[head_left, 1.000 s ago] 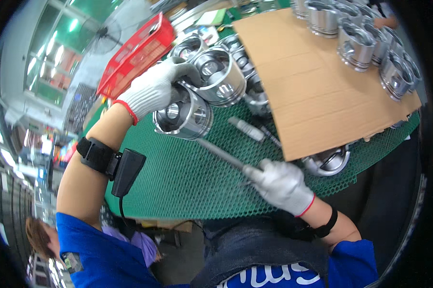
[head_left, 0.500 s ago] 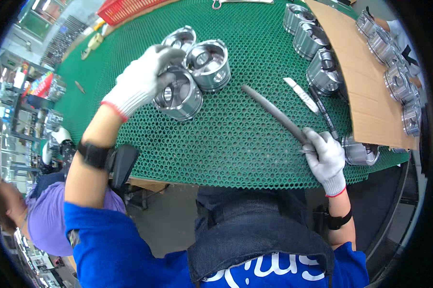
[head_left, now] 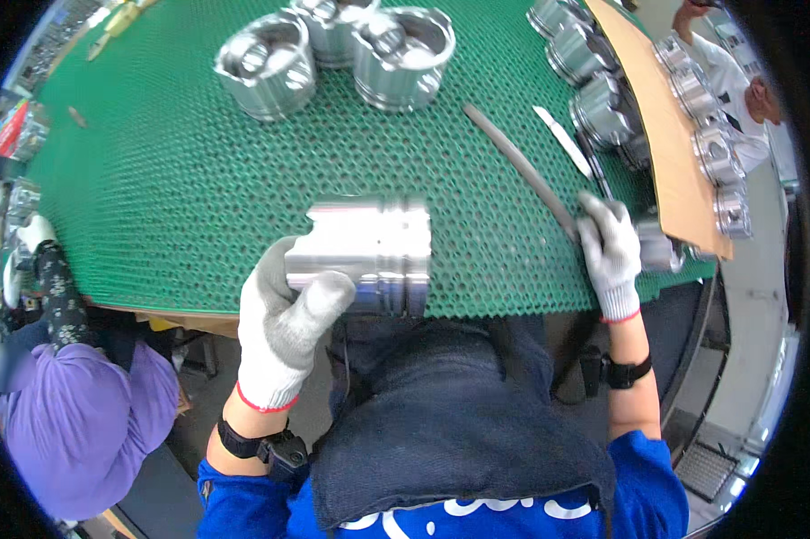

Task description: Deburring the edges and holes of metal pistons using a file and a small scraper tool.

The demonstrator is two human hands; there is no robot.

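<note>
My left hand (head_left: 288, 332) is closed round a shiny metal piston (head_left: 365, 256) held on its side above the near edge of the green mat. Its thumb presses the near side of the skirt, and the grooved crown end faces right. At the right, my right hand (head_left: 611, 247) has its fingers curled at the lower end of a long grey file (head_left: 522, 166), which slants up and left over the mat. Three more pistons, a left one (head_left: 268, 72), a back one (head_left: 335, 31) and a right one (head_left: 403, 63), stand grouped at the far middle.
Several pistons (head_left: 605, 110) line the mat's right side against a cardboard sheet (head_left: 661, 135), with others beyond it. A slim white tool (head_left: 562, 141) and a black marker (head_left: 598, 175) lie beside the file. A person in purple (head_left: 91, 431) is at left; another (head_left: 728, 81) is at far right.
My left hand has come back from the far group of pistons toward the near edge, now with a piston in it. My right hand stays at the file's end. The view has shifted.
</note>
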